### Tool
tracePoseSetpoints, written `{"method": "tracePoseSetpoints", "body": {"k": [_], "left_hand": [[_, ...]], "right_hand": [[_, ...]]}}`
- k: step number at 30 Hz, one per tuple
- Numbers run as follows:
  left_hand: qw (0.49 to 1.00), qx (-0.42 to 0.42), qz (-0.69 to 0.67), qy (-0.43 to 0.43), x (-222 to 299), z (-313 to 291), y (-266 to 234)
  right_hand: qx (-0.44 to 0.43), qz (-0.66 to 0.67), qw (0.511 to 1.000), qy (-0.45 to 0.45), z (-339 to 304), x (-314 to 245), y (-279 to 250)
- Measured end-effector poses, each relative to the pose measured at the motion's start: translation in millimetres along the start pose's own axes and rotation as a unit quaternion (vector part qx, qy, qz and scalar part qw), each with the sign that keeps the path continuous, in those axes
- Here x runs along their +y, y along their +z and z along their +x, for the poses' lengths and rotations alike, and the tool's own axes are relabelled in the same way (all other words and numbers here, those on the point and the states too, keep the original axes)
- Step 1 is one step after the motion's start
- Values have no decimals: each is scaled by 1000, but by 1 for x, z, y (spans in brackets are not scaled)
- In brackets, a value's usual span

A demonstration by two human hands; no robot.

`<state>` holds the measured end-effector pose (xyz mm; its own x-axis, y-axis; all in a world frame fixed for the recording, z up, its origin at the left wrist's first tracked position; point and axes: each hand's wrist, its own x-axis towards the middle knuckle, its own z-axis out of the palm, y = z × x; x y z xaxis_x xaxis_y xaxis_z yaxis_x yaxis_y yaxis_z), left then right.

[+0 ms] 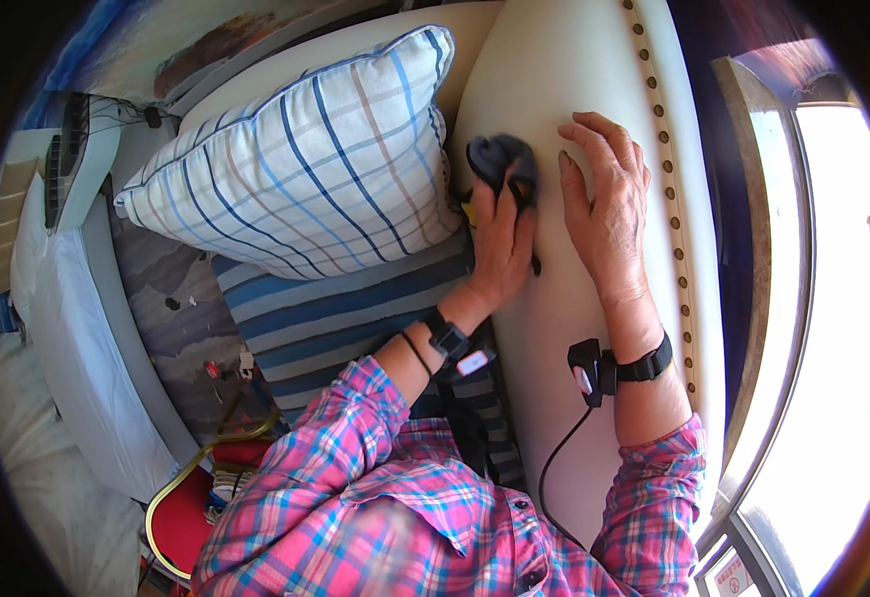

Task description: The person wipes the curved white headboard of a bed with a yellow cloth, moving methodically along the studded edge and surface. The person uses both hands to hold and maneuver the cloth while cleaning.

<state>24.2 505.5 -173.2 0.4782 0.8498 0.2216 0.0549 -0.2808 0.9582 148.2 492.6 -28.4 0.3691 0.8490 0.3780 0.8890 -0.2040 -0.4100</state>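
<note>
My left hand presses a crumpled dark grey cloth against the inner side of the cream sofa arm, close to the corner of a plaid cushion. A small yellow bit shows beside those fingers, too little to identify. Over the top of the same sofa arm, my right hand is open, fingers slightly bent and apart, holding nothing. Whether its palm touches the padding is hard to tell. Each wrist wears a black strap with a small device.
Blue-striped fabric covers the seat. A row of studs edges the sofa arm, beside a bright window. To the left stand a red chair with a gold frame and a bed. A cable hangs from my right wrist device.
</note>
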Motion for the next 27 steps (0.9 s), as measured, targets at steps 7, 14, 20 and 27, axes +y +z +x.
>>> {"method": "tracePoseSetpoints", "body": {"k": [7,14,20,27], "left_hand": [[986,-110,69,105,30,-65,-4],[976,-86,119,162,29,-7,0],[961,-98,169,194,49,18,8],[921,-256,160,247,73,-36,-3]], "right_hand": [[23,115,992,41,5,10,-2],[45,235,967,93,7,18,-9],[93,266,945,165,12,32,-26],[174,324,894,255,19,56,-49]]}}
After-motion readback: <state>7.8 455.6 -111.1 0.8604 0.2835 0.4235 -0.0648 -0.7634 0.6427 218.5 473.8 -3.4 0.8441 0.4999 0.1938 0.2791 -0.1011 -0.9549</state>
